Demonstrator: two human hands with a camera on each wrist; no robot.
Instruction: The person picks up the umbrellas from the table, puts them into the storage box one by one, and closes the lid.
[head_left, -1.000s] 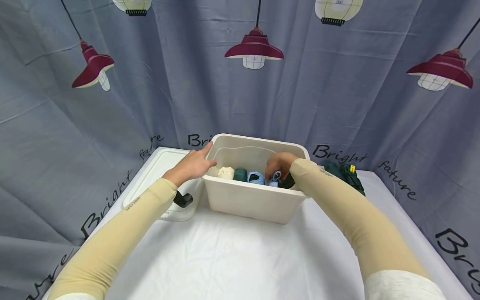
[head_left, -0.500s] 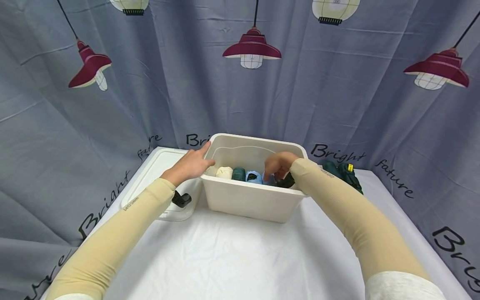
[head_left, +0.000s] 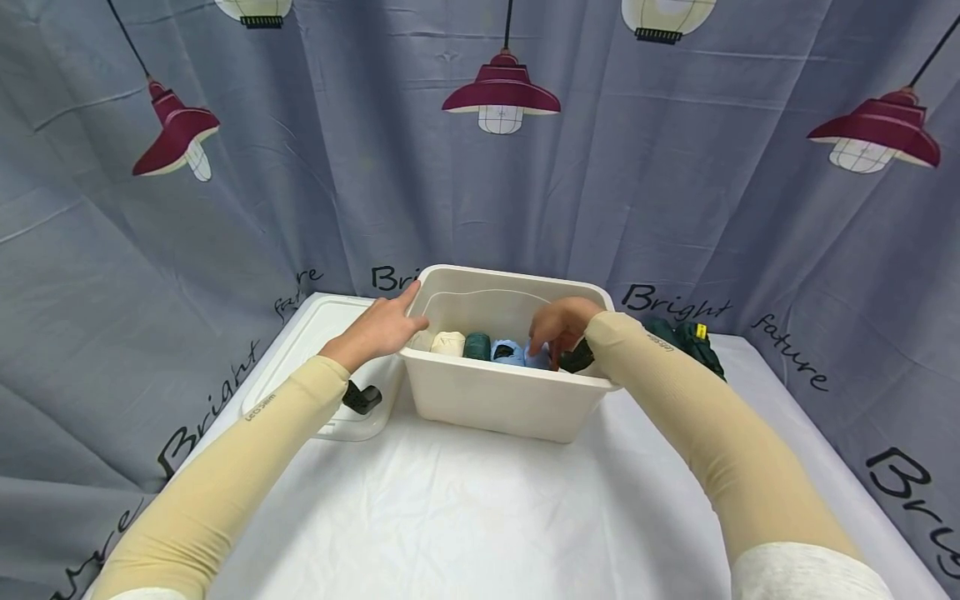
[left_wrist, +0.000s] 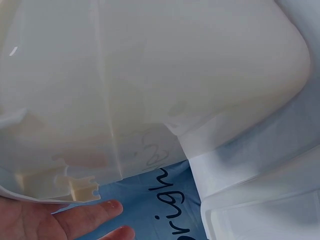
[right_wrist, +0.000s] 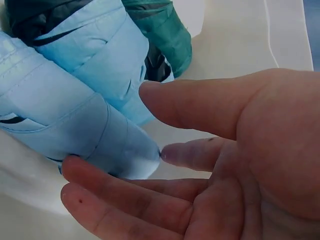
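Note:
A white plastic bin (head_left: 487, 407) stands on the table, uncovered. Over its left rim lies my left hand (head_left: 377, 332), index finger and thumb extended; the left wrist view has several fingertips (left_wrist: 90, 216) outside the wall. My right hand (head_left: 562, 323) reaches down inside the bin's right part. Around a rolled light blue fabric bundle (right_wrist: 120, 142) its thumb and fingers are spread loosely, one fingertip at the bundle's end. Beside that sit another light blue bundle (head_left: 508, 353), a dark green one (head_left: 477, 347) and a cream one (head_left: 447, 344). A dark bundle (head_left: 576, 357) lies under the right wrist.
Left of the bin lies its white lid (head_left: 318, 342), flat on the white-covered table (head_left: 480, 517). Dark green fabric with a yellow tag (head_left: 693, 346) lies to the right, partly behind the right forearm. A grey-blue printed curtain (head_left: 390, 183) hangs behind and at both sides.
My right hand has shifted slightly within the bin, and the looped end seen earlier on the light blue bundle is out of sight. My left hand has stayed at the rim.

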